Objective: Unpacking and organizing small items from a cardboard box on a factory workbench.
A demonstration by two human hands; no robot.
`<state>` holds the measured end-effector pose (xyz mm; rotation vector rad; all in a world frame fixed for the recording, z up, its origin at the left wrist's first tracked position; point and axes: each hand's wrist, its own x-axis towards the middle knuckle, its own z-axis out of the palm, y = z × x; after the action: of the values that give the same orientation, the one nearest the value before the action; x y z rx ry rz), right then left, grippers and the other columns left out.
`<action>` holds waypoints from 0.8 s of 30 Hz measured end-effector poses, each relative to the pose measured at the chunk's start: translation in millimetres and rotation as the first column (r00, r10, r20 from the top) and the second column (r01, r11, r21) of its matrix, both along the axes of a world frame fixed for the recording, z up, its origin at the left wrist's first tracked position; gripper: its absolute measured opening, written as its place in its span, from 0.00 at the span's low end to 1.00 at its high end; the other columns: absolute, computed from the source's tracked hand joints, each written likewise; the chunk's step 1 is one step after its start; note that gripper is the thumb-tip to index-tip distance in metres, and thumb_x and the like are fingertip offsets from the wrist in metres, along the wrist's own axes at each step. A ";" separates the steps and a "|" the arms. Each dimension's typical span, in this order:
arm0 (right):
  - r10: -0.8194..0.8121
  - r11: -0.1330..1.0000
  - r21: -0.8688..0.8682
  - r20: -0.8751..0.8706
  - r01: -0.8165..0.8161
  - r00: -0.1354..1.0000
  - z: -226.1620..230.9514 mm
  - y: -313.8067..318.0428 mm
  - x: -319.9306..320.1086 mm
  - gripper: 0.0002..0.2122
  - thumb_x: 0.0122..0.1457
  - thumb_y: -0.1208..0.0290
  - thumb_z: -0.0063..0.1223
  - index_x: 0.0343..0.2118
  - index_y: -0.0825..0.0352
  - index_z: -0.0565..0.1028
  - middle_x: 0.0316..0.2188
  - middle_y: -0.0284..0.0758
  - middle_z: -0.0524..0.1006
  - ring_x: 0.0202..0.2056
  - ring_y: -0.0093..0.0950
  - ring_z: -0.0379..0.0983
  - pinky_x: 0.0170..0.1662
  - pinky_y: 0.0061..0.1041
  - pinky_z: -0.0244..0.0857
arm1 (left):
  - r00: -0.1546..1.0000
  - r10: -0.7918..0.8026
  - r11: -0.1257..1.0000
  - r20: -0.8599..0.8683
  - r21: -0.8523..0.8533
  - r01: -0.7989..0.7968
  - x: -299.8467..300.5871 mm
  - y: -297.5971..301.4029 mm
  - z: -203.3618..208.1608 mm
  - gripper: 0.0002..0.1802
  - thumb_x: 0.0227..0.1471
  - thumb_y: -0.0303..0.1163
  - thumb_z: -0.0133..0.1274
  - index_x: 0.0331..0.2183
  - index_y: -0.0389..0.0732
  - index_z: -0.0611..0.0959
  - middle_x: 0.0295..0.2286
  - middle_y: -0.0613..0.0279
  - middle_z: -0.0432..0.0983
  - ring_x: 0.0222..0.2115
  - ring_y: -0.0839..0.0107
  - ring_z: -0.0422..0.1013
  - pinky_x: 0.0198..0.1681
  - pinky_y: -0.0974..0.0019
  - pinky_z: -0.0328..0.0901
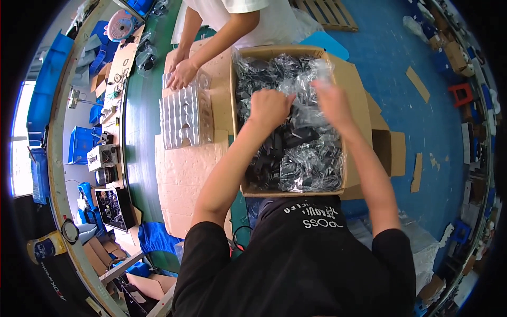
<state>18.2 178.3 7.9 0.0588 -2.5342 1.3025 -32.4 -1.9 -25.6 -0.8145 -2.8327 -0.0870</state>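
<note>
In front of me stands an open cardboard box filled with black parts in clear plastic bags. My left hand is over the box's left half, its fingers curled closed; what they hold, if anything, is hidden. Above the right side, my right hand is smeared by motion. Clear plastic film shows close to its fingertips, but whether it is gripped cannot be made out.
Across from me, another person's hands touch a stack of clear plastic trays on flattened cardboard. Left of these runs a green work surface. On the blue floor, right of the box, lie cardboard strips. A wooden pallet is at the back.
</note>
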 end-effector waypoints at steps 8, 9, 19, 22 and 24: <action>-0.001 0.548 -0.836 0.035 0.030 0.999 4.1 23.7 63.1 0.12 0.60 0.68 0.40 0.37 0.68 0.75 0.19 0.29 0.71 0.21 0.16 0.61 0.31 0.14 0.54 | 0.905 0.347 0.913 -0.244 0.309 -0.267 -121.4 -26.0 -87.4 0.22 0.51 0.50 0.45 0.31 0.41 0.82 0.30 0.53 0.77 0.36 0.54 0.70 0.36 0.56 0.66; 0.043 0.541 -0.840 0.069 0.035 0.997 1.6 25.6 70.3 0.12 0.60 0.68 0.40 0.38 0.68 0.75 0.20 0.30 0.72 0.21 0.16 0.61 0.31 0.13 0.55 | 0.936 0.153 0.972 -0.317 0.220 -0.084 -130.9 -33.1 -95.0 0.21 0.51 0.49 0.46 0.32 0.42 0.82 0.34 0.53 0.75 0.38 0.54 0.70 0.37 0.57 0.66; 0.211 0.501 -0.847 0.318 0.177 0.924 -30.4 60.6 81.1 0.16 0.60 0.68 0.42 0.47 0.70 0.71 0.21 0.30 0.73 0.19 0.10 0.57 0.19 0.10 0.45 | 0.947 -0.287 0.958 0.143 0.038 0.285 -121.7 -32.6 -39.7 0.12 0.51 0.38 0.51 0.34 0.42 0.81 0.40 0.56 0.70 0.36 0.63 0.69 0.38 0.64 0.64; 0.100 0.608 -0.771 0.307 0.186 0.946 -30.8 41.5 31.7 0.18 0.60 0.63 0.44 0.50 0.68 0.69 0.24 0.28 0.73 0.18 0.11 0.54 0.19 0.12 0.44 | 0.946 -0.283 0.586 -0.160 0.752 0.302 -92.4 -26.2 -27.5 0.08 0.51 0.33 0.51 0.29 0.40 0.82 0.26 0.60 0.74 0.26 0.67 0.69 0.32 0.69 0.64; 0.169 0.763 -0.643 0.295 0.064 0.940 -30.4 27.4 -6.4 0.21 0.59 0.59 0.47 0.52 0.65 0.68 0.32 0.30 0.74 0.22 0.13 0.61 0.24 0.12 0.54 | 0.952 -0.305 0.555 -0.005 0.812 0.182 -77.4 -18.4 -9.8 0.09 0.51 0.32 0.50 0.28 0.39 0.82 0.25 0.61 0.74 0.26 0.68 0.69 0.32 0.69 0.64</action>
<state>11.7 205.8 -22.4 -0.2646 -2.1703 2.3157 -109.8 -20.3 -35.4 -0.9496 -2.3000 -1.4132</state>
